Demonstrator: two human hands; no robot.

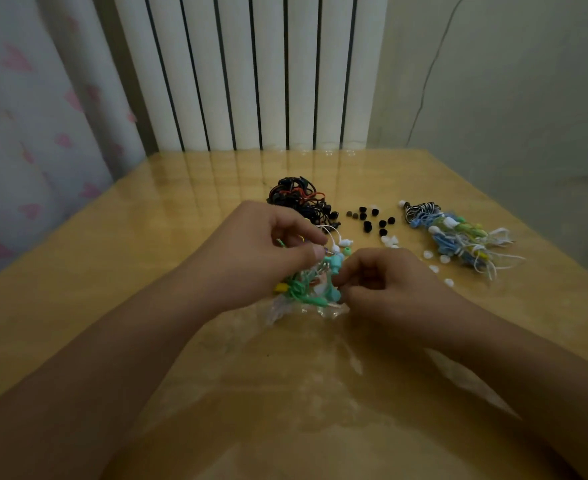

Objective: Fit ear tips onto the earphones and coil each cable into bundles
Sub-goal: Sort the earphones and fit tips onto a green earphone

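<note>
My left hand (265, 247) and my right hand (386, 282) meet at the table's middle over a tangle of green earphones (306, 289). The left hand's thumb and fingers pinch the green cable near a teal earbud (336, 263). The right hand's curled fingers pinch the lower part of the same tangle. A white earbud (345, 242) pokes out just beyond the left fingers. Black ear tips (368, 220) and white ear tips (434, 259) lie loose to the right.
A pile of black and red earphones (299, 200) lies behind my hands. Coiled bundles in blue, yellow, white and striped (459, 237) lie at the right. A clear plastic bag (306, 311) sits under the tangle. The wooden table (112, 271) ends at a radiator.
</note>
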